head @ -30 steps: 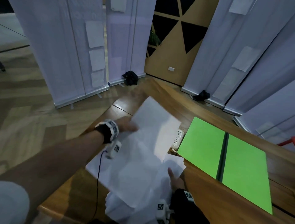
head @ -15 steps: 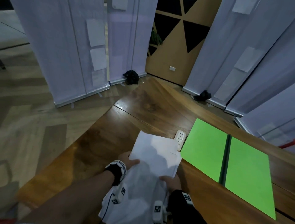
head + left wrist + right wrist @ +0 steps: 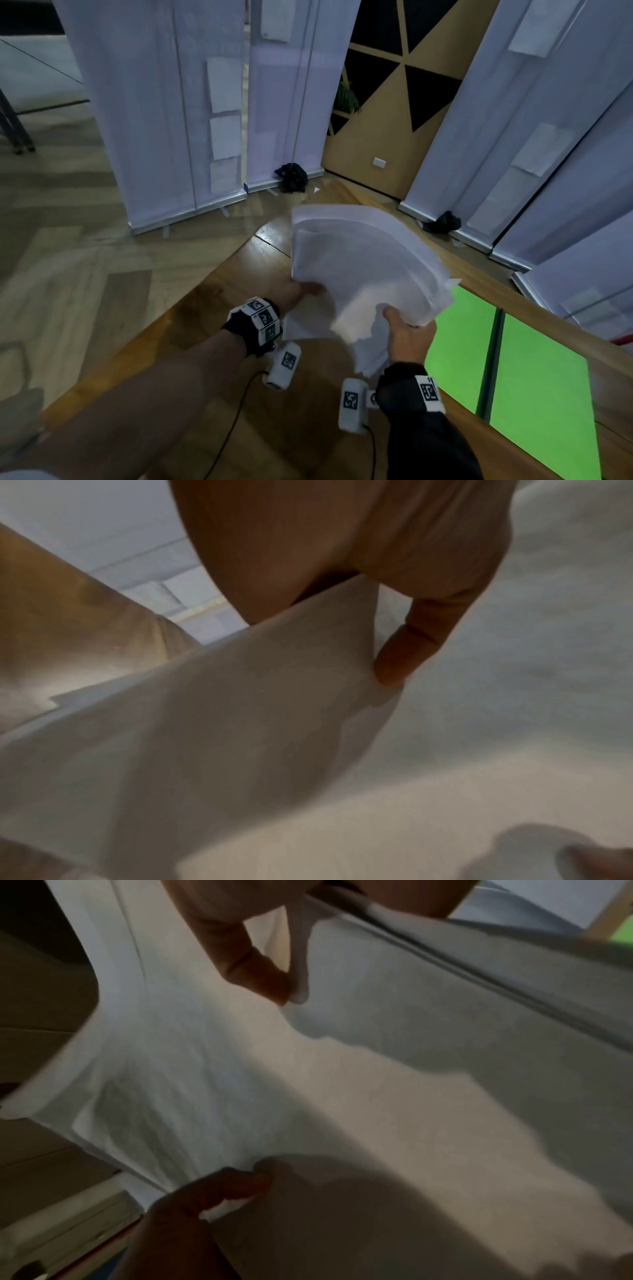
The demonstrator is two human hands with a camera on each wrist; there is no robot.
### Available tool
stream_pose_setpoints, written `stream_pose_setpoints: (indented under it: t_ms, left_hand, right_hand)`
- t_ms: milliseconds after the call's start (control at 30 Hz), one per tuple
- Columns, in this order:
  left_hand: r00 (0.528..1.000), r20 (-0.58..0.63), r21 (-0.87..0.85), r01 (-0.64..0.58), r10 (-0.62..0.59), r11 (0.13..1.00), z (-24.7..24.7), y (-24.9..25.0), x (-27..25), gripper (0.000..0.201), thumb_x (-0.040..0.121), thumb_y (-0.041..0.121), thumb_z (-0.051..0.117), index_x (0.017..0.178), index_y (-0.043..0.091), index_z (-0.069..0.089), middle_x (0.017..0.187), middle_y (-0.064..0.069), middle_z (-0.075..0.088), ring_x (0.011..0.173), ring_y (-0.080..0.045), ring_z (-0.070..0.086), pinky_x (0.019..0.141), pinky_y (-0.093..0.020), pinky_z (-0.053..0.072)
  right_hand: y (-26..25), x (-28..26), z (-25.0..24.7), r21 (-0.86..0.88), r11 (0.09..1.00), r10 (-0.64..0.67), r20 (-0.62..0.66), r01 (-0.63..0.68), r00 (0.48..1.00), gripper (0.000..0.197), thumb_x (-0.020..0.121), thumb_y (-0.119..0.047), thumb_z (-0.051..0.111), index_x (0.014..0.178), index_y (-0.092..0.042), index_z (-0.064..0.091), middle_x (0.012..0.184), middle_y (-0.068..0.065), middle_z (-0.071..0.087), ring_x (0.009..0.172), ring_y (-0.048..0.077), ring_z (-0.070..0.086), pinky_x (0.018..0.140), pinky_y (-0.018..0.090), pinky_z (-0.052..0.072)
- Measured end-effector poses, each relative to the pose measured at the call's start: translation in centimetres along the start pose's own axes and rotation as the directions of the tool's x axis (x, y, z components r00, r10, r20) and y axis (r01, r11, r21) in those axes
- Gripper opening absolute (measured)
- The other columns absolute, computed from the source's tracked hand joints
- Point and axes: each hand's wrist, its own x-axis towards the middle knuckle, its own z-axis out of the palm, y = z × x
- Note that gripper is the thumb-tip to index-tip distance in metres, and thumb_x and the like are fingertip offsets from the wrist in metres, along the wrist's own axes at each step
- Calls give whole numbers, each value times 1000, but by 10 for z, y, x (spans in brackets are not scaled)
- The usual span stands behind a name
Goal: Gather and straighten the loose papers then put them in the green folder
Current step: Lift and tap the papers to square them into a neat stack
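A curved bundle of white papers (image 3: 359, 267) is held up above the wooden table (image 3: 212, 318), its sheets uneven at the edges. My left hand (image 3: 301, 291) grips the bundle's left edge, thumb on the near face (image 3: 394, 653). My right hand (image 3: 407, 325) grips the lower right corner, with the thumb (image 3: 253, 969) pressed on the sheets (image 3: 342, 1096). The green folder (image 3: 534, 377) lies open and flat on the table to the right, its dark spine (image 3: 493, 359) running down the middle. The bundle's right edge overlaps the folder's left corner in the head view.
White roll-up banners (image 3: 164, 120) stand on the floor behind the table, with dark bundles (image 3: 291, 176) at their feet. Wrist camera cables (image 3: 233, 418) trail over the table's near side. The table's left edge (image 3: 144, 335) drops to a wooden floor.
The papers lay spread on the table a second ago. Both hands drew them into one bundle near the front edge, then lifted it up and away from me.
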Motion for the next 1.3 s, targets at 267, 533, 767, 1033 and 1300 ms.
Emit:
stream_pose_setpoints:
  t_ms: [267,533,767,1033,1300]
  left_hand:
    - [996,47,122,-79,74,989,12,3,-23,45,61,13,78,103,6,63,92,-8,67,84,-23,63,76,-22,57]
    - [993,-1,141,-115,116,983,17,8,-22,10,68,17,70,68,20,60,72,2,60,76,-20,58,75,-34,53]
    - [981,12,99,-192,191,976,11,11,-18,62,47,25,74,107,12,63,94,5,67,88,-9,65,76,-15,55]
    - [985,6,2,-172,172,985,15,15,-23,42,55,20,64,95,11,64,84,4,64,80,-13,61,71,-23,50]
    - [973,-60,-173,-231,224,957,18,0,-32,60,48,29,80,104,18,60,95,-5,68,94,-28,67,79,-46,58]
  right_hand:
    - [14,-7,-7,-42,999,15,-51,-17,999,55,70,6,78,118,-12,56,107,11,65,99,28,64,76,29,55]
    - [5,-4,-7,-39,999,8,-42,-10,999,49,63,-2,79,108,-10,64,104,13,69,93,30,67,85,46,56]
    - [3,2,-7,-98,995,-20,45,25,999,50,71,9,74,109,-14,51,94,1,63,82,18,60,72,28,52]
    - [3,-5,-1,-49,998,-28,-27,26,999,34,73,1,70,101,-17,63,92,4,66,88,26,61,80,38,49]
    - [7,-11,-4,-212,975,60,-11,-61,998,43,76,2,69,116,-9,62,105,10,66,101,29,62,82,32,45]
